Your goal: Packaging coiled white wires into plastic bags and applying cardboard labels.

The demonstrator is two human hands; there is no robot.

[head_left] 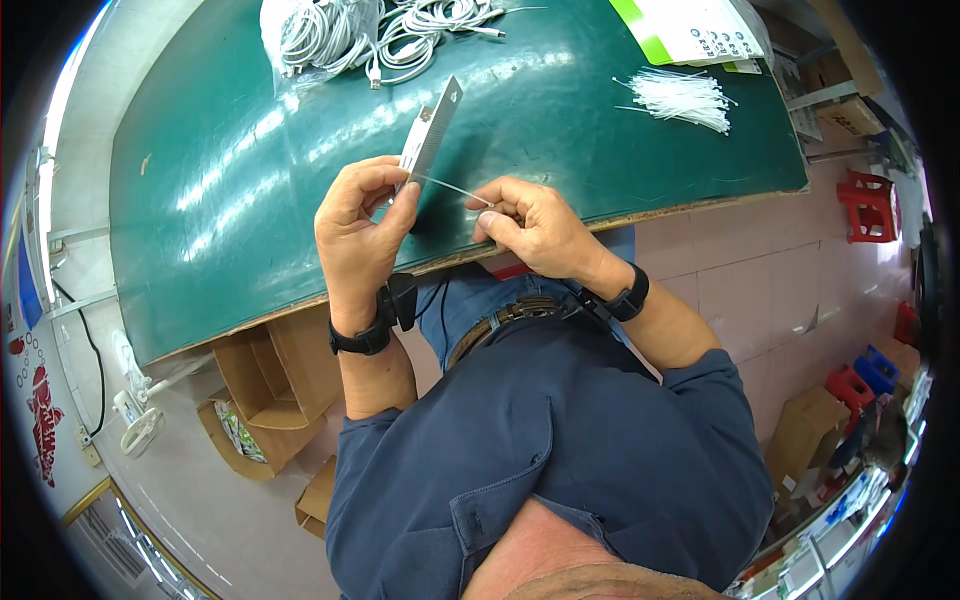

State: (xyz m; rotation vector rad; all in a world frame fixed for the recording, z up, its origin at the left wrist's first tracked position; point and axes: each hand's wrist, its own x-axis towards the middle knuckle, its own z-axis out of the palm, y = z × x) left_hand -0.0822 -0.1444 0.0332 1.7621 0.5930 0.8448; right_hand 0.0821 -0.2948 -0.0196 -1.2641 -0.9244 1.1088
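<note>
In the head view, a long grey ribbed strip (pixel 432 128) is held above the green table (pixel 230 270), near its front edge, by the left hand (pixel 365 222). The strip's lower part is pinched between thumb and fingers, a narrow grip. A thin white tie (pixel 458 188) is stretched from the strip to the right hand (pixel 533 226), where its end is nipped between thumb and forefinger – the other fingers are curled.

As far as can be judged, the work is at an early or middle stage: the strip has been taken up and a tie brought to it, but no closed loop can be made out. Whether the tie is threaded through the strip or only laid against it cannot be told, as that spot is covered by the fingers. Closing the tie appears to be left. Many more are heaped in the white tie pile (pixel 682 98), and grey cables (pixel 415 45) are left lying at the table's far side.

The strip's long axis is tilted, run from the left fingertips away from the body and slightly rightward – its holed end is pointed toward the far edge. The tie is slanted down and rightward from it.
</note>
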